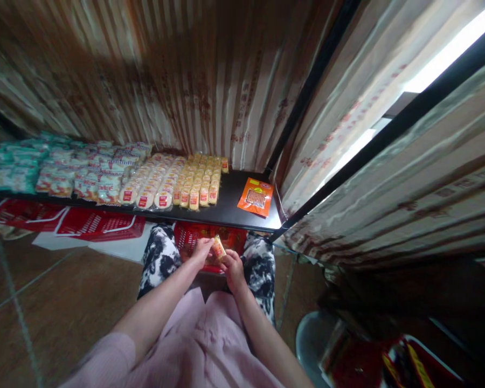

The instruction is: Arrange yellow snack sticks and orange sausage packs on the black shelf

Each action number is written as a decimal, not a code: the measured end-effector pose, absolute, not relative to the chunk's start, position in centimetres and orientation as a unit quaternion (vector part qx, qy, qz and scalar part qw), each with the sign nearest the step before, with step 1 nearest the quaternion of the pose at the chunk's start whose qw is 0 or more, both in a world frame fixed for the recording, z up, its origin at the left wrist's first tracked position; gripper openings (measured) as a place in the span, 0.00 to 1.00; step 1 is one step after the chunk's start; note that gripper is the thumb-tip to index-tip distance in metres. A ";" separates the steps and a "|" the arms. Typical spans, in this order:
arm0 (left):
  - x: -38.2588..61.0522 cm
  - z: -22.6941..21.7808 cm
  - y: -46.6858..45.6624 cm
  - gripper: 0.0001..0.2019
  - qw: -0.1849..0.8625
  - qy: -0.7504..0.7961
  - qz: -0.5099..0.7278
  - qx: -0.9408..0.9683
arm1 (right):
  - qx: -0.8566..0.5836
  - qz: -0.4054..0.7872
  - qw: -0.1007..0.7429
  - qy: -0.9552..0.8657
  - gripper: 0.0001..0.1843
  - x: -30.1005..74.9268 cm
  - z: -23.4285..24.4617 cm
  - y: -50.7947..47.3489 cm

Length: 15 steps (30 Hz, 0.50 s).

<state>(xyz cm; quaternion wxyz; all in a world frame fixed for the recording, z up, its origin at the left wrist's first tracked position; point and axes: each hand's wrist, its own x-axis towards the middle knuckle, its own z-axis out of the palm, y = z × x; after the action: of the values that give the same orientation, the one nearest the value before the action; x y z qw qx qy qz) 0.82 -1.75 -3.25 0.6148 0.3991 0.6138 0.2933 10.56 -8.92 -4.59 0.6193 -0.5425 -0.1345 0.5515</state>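
Note:
A small yellow wrapped snack pack point(219, 248) is held between my two hands, above a red basket point(185, 233) that stands between my knees. My left hand point(203, 251) has its fingers closed at the pack's upper left end. The fingers of my right hand point(232, 265) pinch its lower right side. On the black shelf point(230, 210) ahead stand rows of similar yellow packs point(198, 186). Orange flat packs show dimly inside the basket, partly hidden by my hands.
Left along the shelf are round cakes in clear wrap point(151, 186), white packs point(101, 172) and teal packs point(18, 161). An orange pack of sticks point(256, 197) lies at its right end. Red baskets point(99, 223) sit below. Black posts point(319, 70) rise at right, and a bucket point(309, 337) stands lower right.

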 end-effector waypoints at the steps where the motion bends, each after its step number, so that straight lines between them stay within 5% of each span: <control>1: 1.1 -3.0 -1.8 0.14 0.613 0.612 0.306 0.393 | -0.539 0.549 0.623 -0.140 0.14 10.6 -4.5 -9.0; 15: 3.4 0.3 -1.6 0.13 0.613 0.560 0.394 0.394 | -0.565 0.450 0.648 -0.244 0.16 11.8 -2.7 -8.2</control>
<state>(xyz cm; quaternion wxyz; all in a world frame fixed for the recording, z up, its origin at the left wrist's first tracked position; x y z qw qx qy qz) 3.40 -1.59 0.34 0.6131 0.3943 0.5599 0.3939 11.78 -8.18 -2.74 0.6477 -0.5647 -0.2437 0.4496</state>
